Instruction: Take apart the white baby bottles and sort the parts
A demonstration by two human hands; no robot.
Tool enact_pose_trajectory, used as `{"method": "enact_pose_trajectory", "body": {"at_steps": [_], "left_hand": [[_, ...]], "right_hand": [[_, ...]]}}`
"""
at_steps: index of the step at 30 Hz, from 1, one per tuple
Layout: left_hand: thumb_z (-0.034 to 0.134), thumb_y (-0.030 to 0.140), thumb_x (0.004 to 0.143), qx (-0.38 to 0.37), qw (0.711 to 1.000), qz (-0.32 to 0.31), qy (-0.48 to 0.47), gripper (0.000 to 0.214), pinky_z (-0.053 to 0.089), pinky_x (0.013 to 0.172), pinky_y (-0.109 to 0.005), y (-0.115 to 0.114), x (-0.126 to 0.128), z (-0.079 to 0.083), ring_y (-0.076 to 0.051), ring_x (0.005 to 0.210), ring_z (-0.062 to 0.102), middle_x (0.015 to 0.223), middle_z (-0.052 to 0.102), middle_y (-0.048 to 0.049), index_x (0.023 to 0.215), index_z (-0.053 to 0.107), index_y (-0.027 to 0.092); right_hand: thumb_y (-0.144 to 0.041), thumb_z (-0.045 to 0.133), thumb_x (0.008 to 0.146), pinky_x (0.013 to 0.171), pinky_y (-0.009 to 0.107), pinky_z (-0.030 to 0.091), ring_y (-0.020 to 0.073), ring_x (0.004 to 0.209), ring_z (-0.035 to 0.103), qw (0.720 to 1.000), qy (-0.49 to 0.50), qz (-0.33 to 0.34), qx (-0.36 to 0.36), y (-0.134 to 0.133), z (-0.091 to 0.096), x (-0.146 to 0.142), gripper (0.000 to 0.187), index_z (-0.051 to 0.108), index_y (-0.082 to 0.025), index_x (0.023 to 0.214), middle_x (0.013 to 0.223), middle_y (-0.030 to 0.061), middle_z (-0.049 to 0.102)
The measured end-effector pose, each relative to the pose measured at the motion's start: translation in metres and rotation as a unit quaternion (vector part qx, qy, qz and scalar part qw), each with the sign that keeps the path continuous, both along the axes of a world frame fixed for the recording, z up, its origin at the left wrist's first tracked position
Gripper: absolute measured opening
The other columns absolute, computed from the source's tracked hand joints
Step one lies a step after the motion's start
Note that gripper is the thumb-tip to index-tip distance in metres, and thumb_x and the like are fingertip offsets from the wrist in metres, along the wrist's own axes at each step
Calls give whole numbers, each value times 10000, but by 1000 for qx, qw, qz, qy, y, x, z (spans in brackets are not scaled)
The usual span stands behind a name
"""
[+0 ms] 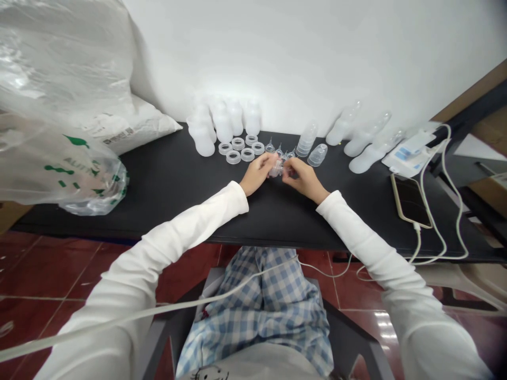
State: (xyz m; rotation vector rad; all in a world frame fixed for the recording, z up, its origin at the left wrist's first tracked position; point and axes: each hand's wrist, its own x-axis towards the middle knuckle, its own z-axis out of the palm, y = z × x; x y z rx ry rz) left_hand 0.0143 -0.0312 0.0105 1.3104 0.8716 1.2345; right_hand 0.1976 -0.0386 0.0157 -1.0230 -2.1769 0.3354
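Observation:
My left hand [257, 174] and my right hand [303, 178] meet above the black tabletop [178, 182], both pinching a small clear plastic piece [276, 169]. Its exact shape is partly hidden by my fingers. Just beyond my fingertips lie several frosted plastic rings [237, 150] and several small clear teats [273, 148]. A group of frosted plastic bottles [214, 126] stands behind the rings. To the right are a stack of clear plastic cups [306, 140] and a single clear cup [317, 155].
More frosted bottles [368, 140] lie along the wall at the right. A smartphone [411, 200], white cables [443, 211] and a white packet [407, 153] sit on the table's right end. A large plastic bag [59, 158] and a white sack [134, 126] fill the left.

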Motion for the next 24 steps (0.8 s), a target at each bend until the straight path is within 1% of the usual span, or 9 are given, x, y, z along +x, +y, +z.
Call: {"method": "enact_pose_trajectory", "body": {"at_steps": [2,5,8,10,12,14,16,20,24], "left_hand": [[677,645,884,-45,999,30,-6,484,374,510,-234,5,-3,1,-89,522,499,626,611,-9,749,664,179],[635,683,895,-72,993,91,-24,547,336,491,-251,15,-11,3,-98,509,486,598,591,-27,689,626,176],[630,677,903,-49,988,137,-47,518,335,503,-253,20,-21,3,-109,549,511,659,613,-31,725,594,191],[669,665,880,-7,987,152,-45,475,366,530,-243,18,-32,3,-116,618,564,741,640,-27,785,583,207],[737,640,834,54,986,159,-6,439,430,603,-237,14,-47,3,-133,753,633,841,659,-23,863,597,226],[813,568,785,112,979,153,75,405,496,724,-247,10,-67,4,-146,856,653,899,659,-18,917,621,237],[863,470,737,147,965,139,170,377,519,807,-272,7,-90,4,-153,852,635,910,657,-18,938,644,237],[780,359,781,180,938,157,252,266,520,856,-303,7,-130,3,-151,803,583,1025,682,-43,980,656,235],[760,264,747,184,920,168,304,216,519,849,-310,9,-154,3,-165,832,571,1010,648,-41,931,652,231]], "right_hand": [[-303,510,925,774,366,527,199,792,566,998,-55,15,41,0,4,5,72,488,-257,874,842,34,580],[-303,514,925,792,364,527,206,817,574,994,-80,-28,76,5,8,17,51,504,-253,919,869,42,582],[-330,540,915,803,385,531,214,809,578,988,-87,-94,90,14,10,32,110,516,-247,981,887,46,594],[-329,531,915,845,424,524,238,839,600,980,-98,-136,107,21,11,41,167,533,-232,1052,925,67,617],[-316,509,923,902,464,504,270,910,626,971,-119,-170,122,25,13,48,221,544,-223,1120,985,92,641],[-299,484,937,960,499,476,297,999,632,962,-145,-191,130,26,15,51,245,550,-226,1162,1039,106,655],[-286,465,953,1020,551,437,328,1087,611,956,-172,-202,128,25,17,53,258,563,-225,1183,1092,125,657],[-271,481,944,1076,691,330,421,1241,519,948,-222,-204,105,22,18,55,304,592,-186,1214,1268,204,603],[-244,492,934,1076,743,289,447,1312,464,943,-253,-190,107,23,11,56,312,613,-171,1212,1363,230,552]]}}
